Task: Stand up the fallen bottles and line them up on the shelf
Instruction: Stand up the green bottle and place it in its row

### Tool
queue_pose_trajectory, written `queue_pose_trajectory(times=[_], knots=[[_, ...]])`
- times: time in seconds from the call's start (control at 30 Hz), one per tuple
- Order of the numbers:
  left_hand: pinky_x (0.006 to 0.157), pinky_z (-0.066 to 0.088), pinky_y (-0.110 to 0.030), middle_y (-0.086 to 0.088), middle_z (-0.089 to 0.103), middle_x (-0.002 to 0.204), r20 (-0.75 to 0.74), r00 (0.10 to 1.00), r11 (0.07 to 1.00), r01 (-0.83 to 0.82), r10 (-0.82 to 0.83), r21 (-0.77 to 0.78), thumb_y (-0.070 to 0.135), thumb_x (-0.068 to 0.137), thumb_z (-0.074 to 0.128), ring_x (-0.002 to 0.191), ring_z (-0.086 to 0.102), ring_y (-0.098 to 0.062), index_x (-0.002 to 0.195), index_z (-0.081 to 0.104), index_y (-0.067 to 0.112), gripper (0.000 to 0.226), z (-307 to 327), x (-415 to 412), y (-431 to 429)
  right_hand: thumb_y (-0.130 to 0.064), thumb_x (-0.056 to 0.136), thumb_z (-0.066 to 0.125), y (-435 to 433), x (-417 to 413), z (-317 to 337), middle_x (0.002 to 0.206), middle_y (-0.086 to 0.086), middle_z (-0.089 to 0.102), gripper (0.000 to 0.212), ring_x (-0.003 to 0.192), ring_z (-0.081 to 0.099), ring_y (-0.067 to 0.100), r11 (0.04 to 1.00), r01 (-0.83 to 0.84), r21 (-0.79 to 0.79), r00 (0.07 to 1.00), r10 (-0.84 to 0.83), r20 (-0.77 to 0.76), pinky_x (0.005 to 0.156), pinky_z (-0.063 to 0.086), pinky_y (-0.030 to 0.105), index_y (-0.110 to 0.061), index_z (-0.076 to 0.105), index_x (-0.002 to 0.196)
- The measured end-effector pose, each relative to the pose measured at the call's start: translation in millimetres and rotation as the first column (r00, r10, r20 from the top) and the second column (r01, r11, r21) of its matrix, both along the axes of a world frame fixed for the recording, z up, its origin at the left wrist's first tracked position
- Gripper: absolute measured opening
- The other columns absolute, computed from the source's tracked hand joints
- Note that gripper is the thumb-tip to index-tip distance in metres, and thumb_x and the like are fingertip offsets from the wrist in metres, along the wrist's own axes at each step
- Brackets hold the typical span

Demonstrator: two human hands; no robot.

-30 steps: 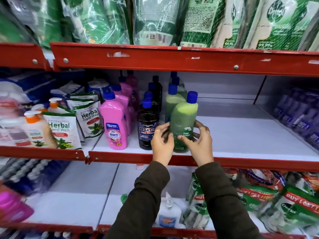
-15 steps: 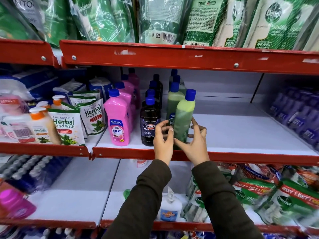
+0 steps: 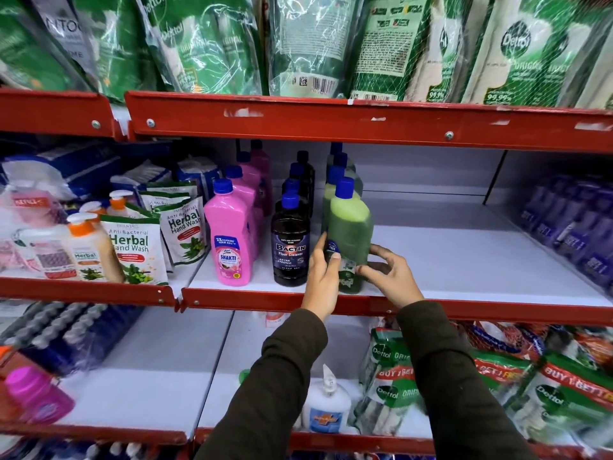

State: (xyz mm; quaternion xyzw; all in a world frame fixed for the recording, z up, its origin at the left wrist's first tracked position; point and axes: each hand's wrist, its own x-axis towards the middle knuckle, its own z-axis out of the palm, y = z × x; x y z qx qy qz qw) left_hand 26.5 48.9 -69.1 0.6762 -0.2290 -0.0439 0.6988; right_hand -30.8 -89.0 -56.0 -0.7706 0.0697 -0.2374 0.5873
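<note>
A green bottle with a blue cap (image 3: 350,227) stands upright at the front of the green row on the middle shelf (image 3: 464,310). My left hand (image 3: 323,280) presses on its lower left side, over the label. From the right, my right hand (image 3: 393,277) holds its base with fingertips and thumb. Beside it to the left stand a row of black Bactin floor cleaner bottles (image 3: 291,247) and a row of pink Shakti bottles (image 3: 229,244), all upright with blue caps.
Bare white shelf board (image 3: 464,254) lies right of the green row, with purple packs (image 3: 570,227) beyond a divider. Herbal hand wash pouches (image 3: 136,247) fill the left bay. A red rail (image 3: 331,122) overhangs. Dettol packs (image 3: 391,386) and a white bottle (image 3: 326,406) sit below.
The green bottle has gone from slightly tilted to upright and turned in place. Both hands stay on it, now low on its body.
</note>
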Motion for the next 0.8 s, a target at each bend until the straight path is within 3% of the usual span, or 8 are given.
queue_pose_trajectory(times=[0.13, 0.23, 0.33, 0.47, 0.67, 0.73, 0.8], knots=[[0.123, 0.026, -0.045, 0.007, 0.031, 0.152, 0.035, 0.998, 0.998, -0.049, 0.047, 0.037, 0.04, 0.093, 0.04, 0.146, 0.029, -0.016, 0.15, 0.026, 0.034, 0.058, 2, -11, 2, -0.009, 0.089, 0.067, -2, 1, -8, 0.128, 0.008, 0.066, 0.036, 0.11, 0.07, 0.027, 1.0, 0.025, 0.015, 0.999, -0.025, 0.025, 0.097, 0.058, 0.042, -0.023, 0.063, 0.123], [0.122, 0.026, -0.044, 0.013, 0.028, 0.141, 0.055, 0.997, 0.997, -0.063, 0.061, 0.04, 0.039, 0.095, 0.039, 0.144, 0.03, -0.018, 0.15, 0.025, 0.033, 0.057, 2, -15, 2, -0.009, 0.091, 0.066, 1, -1, -9, 0.121, 0.001, 0.068, 0.036, 0.111, 0.07, 0.023, 0.996, 0.088, 0.033, 0.995, -0.089, 0.055, 0.09, 0.06, 0.031, -0.024, 0.059, 0.123], [0.115, 0.03, -0.034, 0.006, 0.03, 0.146, 0.038, 0.998, 0.998, -0.054, 0.053, 0.028, 0.034, 0.103, 0.037, 0.135, 0.035, -0.011, 0.151, 0.025, 0.032, 0.049, 4, -15, 2, -0.009, 0.091, 0.066, 8, -1, -12, 0.124, 0.003, 0.068, 0.036, 0.114, 0.069, 0.021, 0.987, 0.156, 0.032, 0.984, -0.158, 0.082, 0.088, 0.061, 0.032, -0.021, 0.058, 0.124], [0.103, 0.03, -0.024, 0.0, 0.028, 0.152, 0.024, 0.999, 0.998, -0.047, 0.047, 0.029, 0.034, 0.105, 0.035, 0.125, 0.038, -0.005, 0.152, 0.024, 0.032, 0.048, 7, -18, 5, -0.005, 0.092, 0.064, 20, -1, -14, 0.122, 0.003, 0.069, 0.031, 0.097, 0.07, 0.004, 0.966, 0.248, 0.072, 0.961, -0.255, 0.109, 0.079, 0.059, 0.017, -0.011, 0.062, 0.122], [0.101, 0.03, -0.022, -0.001, 0.03, 0.151, 0.056, 0.995, 0.995, -0.083, 0.08, 0.054, 0.035, 0.104, 0.035, 0.122, 0.041, -0.004, 0.15, 0.028, 0.03, 0.047, 6, -20, 10, -0.007, 0.092, 0.064, 23, 0, -13, 0.114, 0.004, 0.072, 0.028, 0.102, 0.073, 0.021, 0.953, 0.291, 0.08, 0.954, -0.295, 0.053, 0.092, 0.06, 0.041, -0.012, 0.067, 0.12], [0.102, 0.03, -0.022, -0.001, 0.03, 0.152, 0.054, 0.996, 0.996, -0.076, 0.073, 0.049, 0.035, 0.105, 0.034, 0.123, 0.04, -0.003, 0.15, 0.028, 0.03, 0.046, 6, -21, 11, -0.01, 0.095, 0.061, 25, -1, -11, 0.113, 0.002, 0.071, 0.028, 0.104, 0.071, 0.019, 0.954, 0.296, 0.05, 0.953, -0.298, 0.05, 0.092, 0.06, 0.035, -0.012, 0.066, 0.122], [0.108, 0.028, -0.023, 0.001, 0.03, 0.156, 0.03, 0.998, 0.998, -0.05, 0.05, 0.025, 0.038, 0.105, 0.032, 0.128, 0.037, -0.002, 0.151, 0.028, 0.03, 0.047, 7, -20, 12, -0.021, 0.1, 0.053, 30, -3, -8, 0.118, -0.001, 0.068, 0.032, 0.109, 0.068, 0.016, 0.963, 0.261, 0.065, 0.963, -0.264, 0.053, 0.087, 0.057, 0.018, -0.014, 0.061, 0.13]])
